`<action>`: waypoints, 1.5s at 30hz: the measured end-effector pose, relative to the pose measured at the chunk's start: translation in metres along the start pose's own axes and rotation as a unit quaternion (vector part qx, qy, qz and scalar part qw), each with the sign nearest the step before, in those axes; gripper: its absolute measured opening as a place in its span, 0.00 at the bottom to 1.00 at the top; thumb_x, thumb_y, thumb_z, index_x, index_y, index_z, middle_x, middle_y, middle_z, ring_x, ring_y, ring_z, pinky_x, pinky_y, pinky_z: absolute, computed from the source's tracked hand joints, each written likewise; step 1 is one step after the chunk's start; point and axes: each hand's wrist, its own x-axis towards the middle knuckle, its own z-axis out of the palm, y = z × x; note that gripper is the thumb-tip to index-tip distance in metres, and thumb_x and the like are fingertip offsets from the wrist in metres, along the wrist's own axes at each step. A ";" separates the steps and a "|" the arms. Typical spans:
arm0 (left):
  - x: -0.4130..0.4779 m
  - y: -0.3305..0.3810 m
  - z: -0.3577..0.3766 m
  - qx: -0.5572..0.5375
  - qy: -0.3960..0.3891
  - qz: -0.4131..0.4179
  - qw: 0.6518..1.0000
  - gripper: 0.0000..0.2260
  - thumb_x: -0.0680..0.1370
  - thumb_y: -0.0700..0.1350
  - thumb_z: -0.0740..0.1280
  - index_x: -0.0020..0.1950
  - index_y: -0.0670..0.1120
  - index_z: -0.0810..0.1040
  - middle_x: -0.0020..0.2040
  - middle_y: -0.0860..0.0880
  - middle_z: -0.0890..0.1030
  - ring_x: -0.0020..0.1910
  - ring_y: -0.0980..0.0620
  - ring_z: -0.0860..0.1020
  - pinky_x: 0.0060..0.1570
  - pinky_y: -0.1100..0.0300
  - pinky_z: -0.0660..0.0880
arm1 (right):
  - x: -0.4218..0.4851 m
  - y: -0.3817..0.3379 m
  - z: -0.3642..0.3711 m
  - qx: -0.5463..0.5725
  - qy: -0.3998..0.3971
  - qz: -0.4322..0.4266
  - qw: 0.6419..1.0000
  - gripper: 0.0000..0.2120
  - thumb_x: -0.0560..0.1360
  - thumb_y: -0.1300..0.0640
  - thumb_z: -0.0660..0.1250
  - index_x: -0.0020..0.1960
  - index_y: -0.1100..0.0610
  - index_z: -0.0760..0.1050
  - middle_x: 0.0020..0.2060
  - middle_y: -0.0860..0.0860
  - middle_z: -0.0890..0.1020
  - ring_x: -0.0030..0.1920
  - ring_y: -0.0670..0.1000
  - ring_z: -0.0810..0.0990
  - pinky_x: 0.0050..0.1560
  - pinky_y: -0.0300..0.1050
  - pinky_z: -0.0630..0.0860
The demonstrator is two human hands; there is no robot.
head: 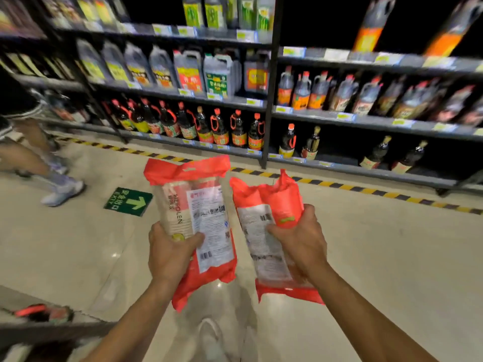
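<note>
Gripping two red packs [198, 210] [271, 218], one reading "KEFOLEN".

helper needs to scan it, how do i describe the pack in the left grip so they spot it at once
Facing the shelves of dark bottles, two red packs are held over the pale floor. Yours is the pack in the left grip, nearest the green exit sign. Unlike the other pack, its pale left side bears dark lettering.

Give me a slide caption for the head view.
Shop aisle: left hand holds left packet, right hand holds right packet, facing shelves.
</note>
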 end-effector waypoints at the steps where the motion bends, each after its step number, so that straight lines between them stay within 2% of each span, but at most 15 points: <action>1: -0.015 0.031 -0.024 -0.006 -0.004 -0.006 1.000 0.36 0.55 0.62 0.77 0.58 0.54 0.69 0.56 0.50 0.80 0.49 0.49 0.83 0.50 0.43 0.81 | -0.012 -0.033 -0.024 0.025 -0.006 0.003 1.000 0.34 0.61 0.35 0.77 0.57 0.46 0.63 0.50 0.47 0.78 0.50 0.54 0.79 0.50 0.55 0.79; 2: -0.025 0.040 -0.027 -0.008 0.013 -0.001 1.000 0.37 0.54 0.62 0.77 0.58 0.53 0.69 0.56 0.50 0.80 0.49 0.48 0.82 0.51 0.43 0.81 | -0.017 -0.040 -0.027 0.051 0.012 -0.006 0.999 0.34 0.61 0.35 0.77 0.56 0.46 0.63 0.49 0.46 0.77 0.49 0.53 0.79 0.49 0.54 0.79; 4: -0.064 0.107 -0.093 -0.036 0.040 0.018 0.998 0.37 0.54 0.62 0.77 0.59 0.52 0.69 0.56 0.49 0.80 0.51 0.47 0.82 0.51 0.43 0.80 | -0.056 -0.117 -0.081 0.087 0.009 -0.036 0.996 0.33 0.61 0.36 0.78 0.55 0.47 0.64 0.49 0.46 0.77 0.49 0.54 0.79 0.49 0.54 0.78; 5: -0.066 0.109 -0.096 -0.036 0.059 0.030 0.997 0.37 0.55 0.62 0.77 0.59 0.51 0.69 0.55 0.48 0.80 0.51 0.46 0.82 0.52 0.43 0.80 | -0.061 -0.121 -0.080 0.102 0.031 -0.044 0.993 0.33 0.60 0.36 0.78 0.55 0.47 0.64 0.49 0.46 0.78 0.49 0.54 0.79 0.50 0.55 0.78; 7: -0.098 0.156 -0.159 -0.056 0.094 0.055 0.993 0.38 0.54 0.63 0.76 0.59 0.52 0.69 0.56 0.49 0.80 0.52 0.46 0.82 0.53 0.41 0.80 | -0.100 -0.182 -0.119 0.140 0.032 -0.076 0.987 0.34 0.58 0.35 0.76 0.54 0.46 0.64 0.48 0.46 0.79 0.47 0.54 0.81 0.49 0.56 0.79; 14: -0.161 0.204 -0.275 -0.078 0.195 0.115 0.971 0.37 0.55 0.63 0.77 0.59 0.54 0.69 0.55 0.51 0.81 0.52 0.47 0.82 0.53 0.40 0.80 | -0.182 -0.287 -0.161 0.196 0.014 -0.169 0.966 0.36 0.54 0.35 0.73 0.56 0.47 0.64 0.50 0.48 0.81 0.49 0.55 0.82 0.49 0.57 0.80; 18: -0.201 0.204 -0.346 -0.097 0.268 0.129 0.950 0.37 0.54 0.64 0.77 0.58 0.55 0.68 0.54 0.51 0.81 0.51 0.47 0.82 0.52 0.39 0.80 | -0.244 -0.331 -0.165 0.222 -0.005 -0.243 0.944 0.33 0.58 0.38 0.77 0.54 0.44 0.63 0.49 0.46 0.80 0.49 0.53 0.81 0.50 0.55 0.79; 22: -0.250 0.187 -0.403 -0.105 0.325 0.136 0.930 0.35 0.54 0.63 0.77 0.56 0.56 0.67 0.54 0.50 0.79 0.51 0.47 0.81 0.52 0.40 0.79 | -0.306 -0.355 -0.159 0.229 -0.031 -0.281 0.932 0.35 0.58 0.36 0.77 0.56 0.47 0.65 0.50 0.47 0.81 0.50 0.54 0.82 0.51 0.56 0.79; 25: -0.293 0.163 -0.443 -0.112 0.365 0.136 0.914 0.35 0.54 0.62 0.76 0.56 0.55 0.67 0.53 0.51 0.79 0.50 0.48 0.81 0.52 0.41 0.79 | -0.360 -0.362 -0.152 0.236 -0.054 -0.313 0.918 0.34 0.60 0.39 0.79 0.57 0.49 0.65 0.51 0.48 0.81 0.50 0.55 0.81 0.51 0.56 0.78; 28: -0.350 0.136 -0.480 -0.102 0.404 0.127 0.900 0.34 0.56 0.60 0.77 0.57 0.55 0.68 0.55 0.51 0.79 0.52 0.48 0.81 0.53 0.42 0.78 | -0.424 -0.359 -0.147 0.253 -0.081 -0.342 0.901 0.35 0.57 0.37 0.76 0.57 0.48 0.64 0.52 0.48 0.81 0.52 0.55 0.82 0.53 0.57 0.79; 31: -0.413 0.104 -0.516 -0.089 0.445 0.107 0.885 0.33 0.57 0.61 0.77 0.56 0.54 0.67 0.56 0.49 0.79 0.53 0.46 0.80 0.53 0.43 0.77 | -0.493 -0.352 -0.144 0.254 -0.129 -0.370 0.884 0.36 0.59 0.38 0.79 0.58 0.45 0.62 0.55 0.47 0.80 0.55 0.53 0.80 0.55 0.54 0.77; 34: -0.477 0.071 -0.552 -0.085 0.476 0.088 0.871 0.33 0.56 0.64 0.77 0.55 0.58 0.66 0.55 0.50 0.79 0.53 0.46 0.80 0.53 0.41 0.78 | -0.558 -0.345 -0.141 0.254 -0.177 -0.396 0.864 0.37 0.61 0.39 0.81 0.61 0.48 0.64 0.56 0.48 0.80 0.56 0.54 0.80 0.54 0.53 0.76; 38: -0.557 0.033 -0.597 -0.071 0.534 0.066 0.840 0.33 0.57 0.64 0.78 0.55 0.58 0.67 0.54 0.51 0.80 0.53 0.46 0.81 0.53 0.41 0.79 | -0.644 -0.339 -0.132 0.263 -0.234 -0.428 0.832 0.37 0.62 0.39 0.80 0.61 0.48 0.64 0.55 0.47 0.80 0.55 0.55 0.80 0.54 0.57 0.78; 42: -0.633 -0.001 -0.636 -0.055 0.593 0.052 0.802 0.31 0.57 0.61 0.78 0.54 0.58 0.69 0.54 0.50 0.79 0.52 0.48 0.81 0.53 0.41 0.79 | -0.726 -0.337 -0.121 0.274 -0.297 -0.458 0.792 0.37 0.63 0.42 0.82 0.62 0.50 0.64 0.56 0.48 0.80 0.55 0.55 0.80 0.52 0.50 0.75; 45: -0.683 -0.026 -0.661 -0.038 0.635 0.023 0.771 0.34 0.57 0.62 0.77 0.58 0.54 0.70 0.55 0.50 0.78 0.53 0.48 0.80 0.53 0.42 0.79 | -0.785 -0.334 -0.111 0.276 -0.357 -0.473 0.757 0.38 0.62 0.40 0.81 0.62 0.48 0.64 0.54 0.46 0.79 0.54 0.53 0.80 0.51 0.50 0.75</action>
